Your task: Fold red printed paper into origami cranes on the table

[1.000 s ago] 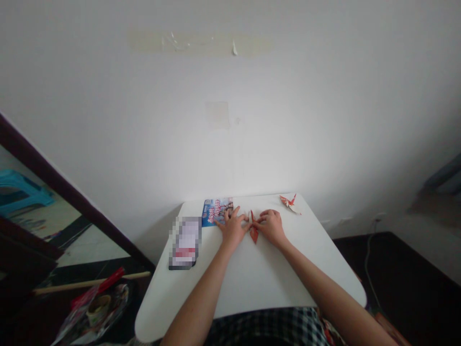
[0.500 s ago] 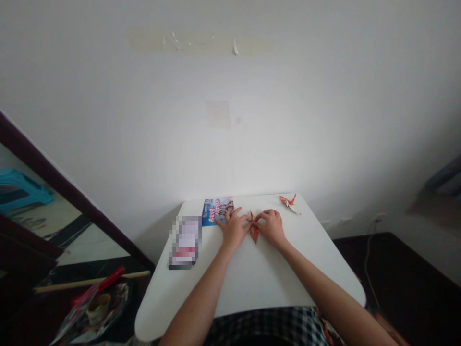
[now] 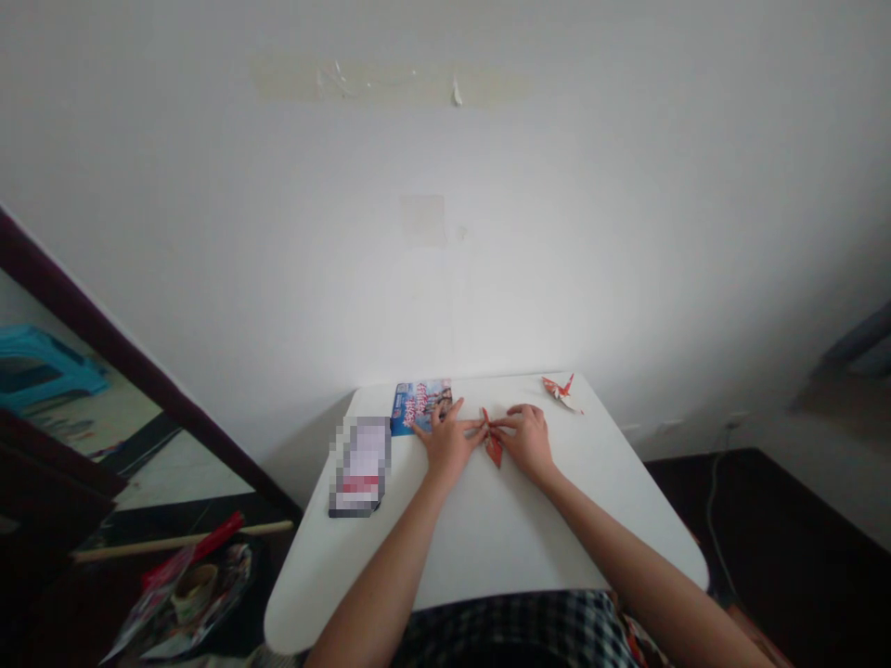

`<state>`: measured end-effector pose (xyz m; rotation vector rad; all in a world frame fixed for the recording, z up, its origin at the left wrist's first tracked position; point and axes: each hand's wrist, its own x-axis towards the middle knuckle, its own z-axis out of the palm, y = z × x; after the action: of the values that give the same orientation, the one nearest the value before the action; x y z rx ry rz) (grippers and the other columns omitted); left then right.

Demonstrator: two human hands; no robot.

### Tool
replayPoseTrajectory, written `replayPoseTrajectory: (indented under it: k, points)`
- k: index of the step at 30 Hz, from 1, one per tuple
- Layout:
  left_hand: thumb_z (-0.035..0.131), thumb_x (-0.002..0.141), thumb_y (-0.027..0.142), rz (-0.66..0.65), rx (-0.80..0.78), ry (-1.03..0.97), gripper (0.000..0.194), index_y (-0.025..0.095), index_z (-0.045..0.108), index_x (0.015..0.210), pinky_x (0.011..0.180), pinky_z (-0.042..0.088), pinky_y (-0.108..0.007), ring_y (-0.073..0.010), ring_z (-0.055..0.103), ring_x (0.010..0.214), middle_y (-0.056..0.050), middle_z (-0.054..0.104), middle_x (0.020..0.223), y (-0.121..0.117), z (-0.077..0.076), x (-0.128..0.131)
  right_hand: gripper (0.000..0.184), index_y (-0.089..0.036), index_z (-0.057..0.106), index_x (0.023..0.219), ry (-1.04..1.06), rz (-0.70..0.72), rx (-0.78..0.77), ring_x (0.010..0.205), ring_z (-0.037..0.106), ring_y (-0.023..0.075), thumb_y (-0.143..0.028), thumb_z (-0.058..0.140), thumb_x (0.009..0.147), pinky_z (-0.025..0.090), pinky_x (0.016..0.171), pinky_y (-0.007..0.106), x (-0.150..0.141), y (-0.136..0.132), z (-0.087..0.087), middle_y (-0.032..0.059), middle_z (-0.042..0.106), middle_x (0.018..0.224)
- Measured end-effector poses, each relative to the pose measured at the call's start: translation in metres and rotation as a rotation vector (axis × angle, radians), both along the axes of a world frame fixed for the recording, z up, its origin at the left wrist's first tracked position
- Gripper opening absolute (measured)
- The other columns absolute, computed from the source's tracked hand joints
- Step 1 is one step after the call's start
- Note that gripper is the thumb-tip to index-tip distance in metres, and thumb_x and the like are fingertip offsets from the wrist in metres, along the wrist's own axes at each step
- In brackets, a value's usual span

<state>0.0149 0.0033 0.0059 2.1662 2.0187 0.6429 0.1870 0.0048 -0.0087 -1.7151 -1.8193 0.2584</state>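
A small red folded paper [image 3: 494, 451], narrow and pointed at both ends, lies on the white table between my hands. My left hand [image 3: 449, 443] pinches its left side with thumb and index finger, while the other fingers spread over a blue printed flyer [image 3: 406, 415]. From the right, my right hand [image 3: 527, 441] grips the paper's middle between thumb and fingertips. The fingers hide part of its folds. Farther back on the right rests a red-and-white origami crane [image 3: 562, 391].
A phone [image 3: 362, 464], its screen blurred out, lies on the left of the white table [image 3: 515, 547]. The wall [image 3: 487, 297] stands right behind the table. On the floor at left is a bin [image 3: 209, 594] with rubbish. A blue stool [image 3: 48, 371] shows beyond.
My left index finger has straightened along the paper, and its lower tip has swung slightly to the right. The hands stay at the same spot; the crane and flyer have not moved.
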Motion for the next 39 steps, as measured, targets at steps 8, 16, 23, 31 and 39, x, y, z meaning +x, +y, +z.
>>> replayPoseTrajectory:
  k: [8,16,23,31,39]
  points:
    - [0.063,0.086,0.06,-0.011,-0.048,0.012,0.035,0.052,0.072,0.119,0.115,0.005,-0.081,-0.0423,0.027,0.15,0.007,0.042,0.162,0.001,0.0,-0.004,0.023,-0.047,0.076,0.113,-0.083,-0.004,-0.067,0.142,0.031,0.0332,-0.043,0.067,0.093,0.02,0.118,0.054,-0.004,0.0,0.003,0.0034,0.054,0.143]
    - [0.058,0.089,0.062,-0.035,-0.021,0.073,0.044,0.057,0.06,0.133,0.114,0.001,-0.082,-0.0425,0.023,0.152,0.006,0.032,0.168,0.004,-0.003,-0.006,0.035,-0.049,0.065,0.131,-0.179,0.011,-0.138,0.15,0.019,0.0382,-0.047,0.056,0.097,0.011,0.118,0.067,-0.008,0.0,0.004,0.0043,0.041,0.158]
    - [0.051,0.09,0.066,-0.059,-0.036,0.098,0.051,0.057,0.054,0.139,0.116,0.002,-0.079,-0.0402,0.022,0.154,0.005,0.028,0.169,0.007,-0.008,-0.008,0.043,-0.049,0.053,0.143,-0.267,0.029,-0.151,0.153,0.017,0.0393,-0.045,0.046,0.101,0.006,0.117,0.071,-0.012,0.0,0.001,0.0072,0.037,0.161]
    - [0.046,0.092,0.067,-0.061,-0.042,0.093,0.048,0.058,0.054,0.138,0.118,0.001,-0.076,-0.0378,0.021,0.155,0.005,0.029,0.169,0.005,-0.006,-0.008,0.043,-0.043,0.055,0.143,-0.256,0.002,-0.102,0.15,0.022,0.0359,-0.042,0.048,0.101,0.011,0.119,0.067,-0.009,-0.003,0.0,0.0097,0.041,0.157]
    - [0.055,0.091,0.061,-0.048,0.014,0.075,0.065,0.05,0.037,0.153,0.117,0.015,-0.076,-0.037,0.03,0.15,-0.006,0.034,0.166,0.005,-0.003,-0.009,0.032,-0.042,0.069,0.127,-0.172,0.024,-0.111,0.146,0.024,0.0347,-0.041,0.057,0.098,0.015,0.118,0.064,-0.002,-0.001,-0.001,0.0075,0.048,0.148]
